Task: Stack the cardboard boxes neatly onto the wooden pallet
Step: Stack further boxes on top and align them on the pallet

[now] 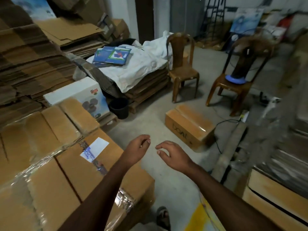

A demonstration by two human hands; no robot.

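A taped cardboard box (188,125) with black writing on its side lies alone on the concrete floor, just ahead of my hands. My left hand (137,150) and my right hand (173,155) hover in front of me with fingers loosely curled, holding nothing. On my left, a stack of taped cardboard boxes (70,174) fills the foreground, one carrying a white label (95,150). A wooden pallet edge (108,121) shows under that stack. Another box (273,197) sits at the lower right.
Two brown plastic chairs (181,69) (236,75) stand behind the floor box, one bearing a blue-based object. A black bucket (119,107), a cloth-covered pile of flat cardboard (133,69) and tall flattened-cardboard stacks (30,64) line the left. Cables (223,122) run across the floor.
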